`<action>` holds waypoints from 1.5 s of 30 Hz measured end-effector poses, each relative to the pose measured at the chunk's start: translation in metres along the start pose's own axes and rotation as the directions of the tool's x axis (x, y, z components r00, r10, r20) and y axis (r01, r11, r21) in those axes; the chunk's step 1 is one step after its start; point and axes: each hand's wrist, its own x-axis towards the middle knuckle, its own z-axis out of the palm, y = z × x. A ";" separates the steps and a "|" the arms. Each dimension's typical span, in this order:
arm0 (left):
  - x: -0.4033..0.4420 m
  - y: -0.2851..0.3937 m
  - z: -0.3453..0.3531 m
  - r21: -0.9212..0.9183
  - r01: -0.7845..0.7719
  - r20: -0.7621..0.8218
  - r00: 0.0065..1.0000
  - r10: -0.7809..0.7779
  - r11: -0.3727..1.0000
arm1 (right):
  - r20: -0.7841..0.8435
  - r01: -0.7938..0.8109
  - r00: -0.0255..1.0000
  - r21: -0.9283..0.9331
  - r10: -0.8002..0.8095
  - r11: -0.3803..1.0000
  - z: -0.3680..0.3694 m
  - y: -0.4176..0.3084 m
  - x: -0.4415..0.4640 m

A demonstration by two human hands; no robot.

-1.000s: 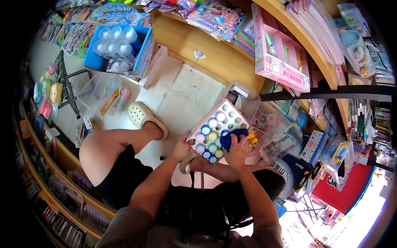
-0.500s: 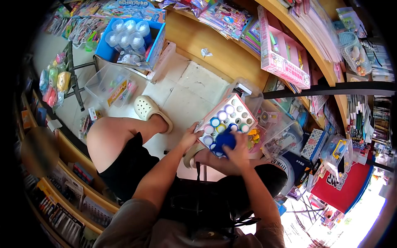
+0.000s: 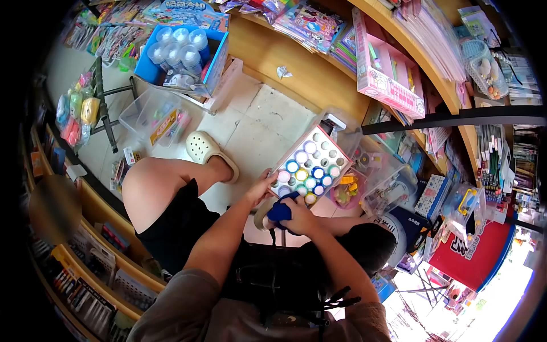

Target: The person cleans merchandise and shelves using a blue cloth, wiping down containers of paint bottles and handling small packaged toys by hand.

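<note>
A shallow box point(image 3: 317, 137) with a white insert full of round holes is tilted over my lap. Small round-capped containers point(image 3: 301, 174) with blue, green, yellow and lilac rims fill several of the holes, while others are vacant. My left hand point(image 3: 262, 187) is closed on the left edge of this box. Just below its near edge, my right hand point(image 3: 300, 219) clutches a bunched dark blue cloth point(image 3: 280, 212). Part of the cloth is hidden by the fingers.
On the left, a clear plastic bin point(image 3: 137, 114) sits near a blue carton point(image 3: 217, 64) of lidded cups. Clear containers point(image 3: 383, 183) crowd the right side. Wooden shelves point(image 3: 319, 85) with a pink box point(image 3: 393, 97) curve round the front. A red stool-like item point(image 3: 478, 256) stands at right.
My right hand has moved with the blue cloth off the box top, down towards me, uncovering more of the capped containers. My left hand stays on the box edge.
</note>
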 end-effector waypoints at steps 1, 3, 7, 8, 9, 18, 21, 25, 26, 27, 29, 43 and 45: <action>0.000 0.000 0.002 -0.008 0.000 -0.033 0.999 0.000 1.000 | -0.033 0.059 0.998 0.038 -0.058 0.998 -0.008 0.005 0.000; 0.000 0.002 0.007 0.008 0.025 -0.097 0.995 -0.024 1.000 | -0.099 0.184 0.980 0.100 -0.174 0.978 -0.035 0.007 0.004; 0.000 0.002 0.009 0.059 0.006 -0.172 0.985 0.004 0.998 | -0.428 0.086 0.904 0.143 -0.016 0.986 -0.099 0.024 0.020; 0.001 0.001 0.009 0.082 -0.004 -0.182 0.983 0.019 0.997 | -0.502 0.005 0.861 0.163 0.079 0.987 -0.118 0.013 0.021; 0.002 0.000 0.009 0.105 -0.013 -0.194 0.980 0.033 0.994 | -0.612 0.024 0.785 0.179 0.092 0.984 -0.128 0.020 0.031; 0.002 0.003 0.012 0.181 -0.055 -0.183 0.979 0.088 0.982 | -0.404 -0.083 0.901 -0.521 -0.160 0.849 -0.126 0.022 0.102; -0.003 0.008 0.016 0.137 -0.066 -0.212 0.973 0.094 0.988 | -0.354 -0.220 0.935 -0.505 0.032 0.835 -0.131 0.016 0.105; 0.004 0.006 0.014 0.206 -0.028 -0.236 0.969 0.078 0.978 | -0.336 -0.368 0.917 -0.507 0.215 0.779 -0.141 0.012 0.093; 0.006 0.003 0.012 0.193 -0.037 -0.228 0.970 0.082 0.980 | -0.327 -0.400 0.909 -0.508 0.258 0.763 -0.143 0.018 0.086; 0.008 0.001 0.011 0.179 -0.046 -0.218 0.972 0.085 0.983 | -0.319 -0.432 0.898 -0.511 0.303 0.743 -0.145 0.024 0.080; 0.008 -0.002 0.013 0.156 -0.055 -0.211 0.974 0.087 0.986 | -0.357 -0.536 0.841 -0.450 0.406 0.714 -0.149 0.049 0.073; 0.005 0.018 0.022 0.243 -0.002 -0.220 0.974 0.057 0.970 | -0.284 -0.568 0.818 -0.532 0.499 0.628 -0.156 0.037 0.073; 0.010 0.011 0.018 0.211 -0.010 -0.219 0.974 0.057 0.977 | -0.317 -0.531 0.847 -0.527 0.426 0.664 -0.166 0.041 0.074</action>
